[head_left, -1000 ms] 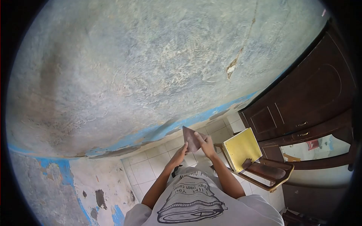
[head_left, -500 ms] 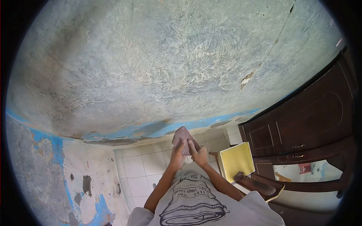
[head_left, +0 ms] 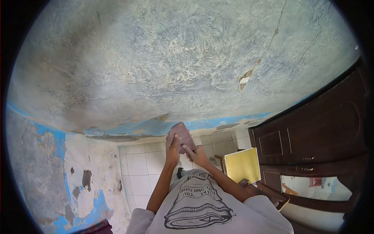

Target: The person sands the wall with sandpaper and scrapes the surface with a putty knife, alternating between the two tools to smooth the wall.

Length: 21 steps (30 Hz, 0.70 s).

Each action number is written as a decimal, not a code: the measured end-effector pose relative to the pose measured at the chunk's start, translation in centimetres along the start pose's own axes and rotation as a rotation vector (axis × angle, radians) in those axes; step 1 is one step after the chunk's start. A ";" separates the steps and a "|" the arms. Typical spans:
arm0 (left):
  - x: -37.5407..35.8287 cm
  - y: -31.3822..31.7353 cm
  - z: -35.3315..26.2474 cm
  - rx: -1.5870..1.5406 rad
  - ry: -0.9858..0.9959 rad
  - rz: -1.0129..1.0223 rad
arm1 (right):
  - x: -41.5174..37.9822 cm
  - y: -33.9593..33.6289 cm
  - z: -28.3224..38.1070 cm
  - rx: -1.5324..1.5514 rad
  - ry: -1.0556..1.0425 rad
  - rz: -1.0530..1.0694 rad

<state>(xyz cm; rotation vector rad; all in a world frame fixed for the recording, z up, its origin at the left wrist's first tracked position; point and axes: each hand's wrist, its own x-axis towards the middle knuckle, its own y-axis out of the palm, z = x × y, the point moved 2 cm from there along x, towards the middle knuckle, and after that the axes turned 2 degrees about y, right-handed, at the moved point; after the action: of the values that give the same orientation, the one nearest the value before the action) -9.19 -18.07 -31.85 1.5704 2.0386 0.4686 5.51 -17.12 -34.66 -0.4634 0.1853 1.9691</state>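
Both of my hands hold one flat, pinkish-brown sheet (head_left: 180,134) in front of my shirt, near the foot of the wall. My left hand (head_left: 172,150) grips its left side, thumb lying on top. At the lower right edge, my right hand (head_left: 196,155) pinches the sheet with the thumb over it; the fingers beneath are partly hidden. The sheet's upper end is pointed and overlaps the blue strip of the wall (head_left: 218,122) in the view.
A rough grey-green wall (head_left: 167,54) has a crack with a chipped hole (head_left: 245,79). Right of me are a yellow-topped stool or table (head_left: 242,165) and a dark wooden cabinet (head_left: 323,124) with a mirror. White tiles (head_left: 137,163) cover the floor. Peeling wall stands at left.
Both hands and the sheet have shifted slightly left and up. The left hand sits more along the sheet's side, and more of its surface shows. A dark red thing now appears at the lower left.
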 end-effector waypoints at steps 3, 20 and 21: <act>-0.1 3.9 1.5 -0.013 0.008 -0.059 | 0.1 -3.6 0.5 0.236 -0.065 0.052; 7.8 23.8 -17.0 1.243 1.169 -0.439 | 0.5 -25.6 6.8 0.209 -0.517 -0.292; 10.3 25.1 -15.2 1.286 1.696 -0.364 | 0.5 -26.6 8.3 0.267 -0.565 -0.327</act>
<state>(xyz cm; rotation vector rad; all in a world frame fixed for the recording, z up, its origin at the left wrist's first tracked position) -0.55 -0.85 -7.45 1.1226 4.4813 0.3108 27.24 -2.45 -25.20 0.2308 0.0073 1.6478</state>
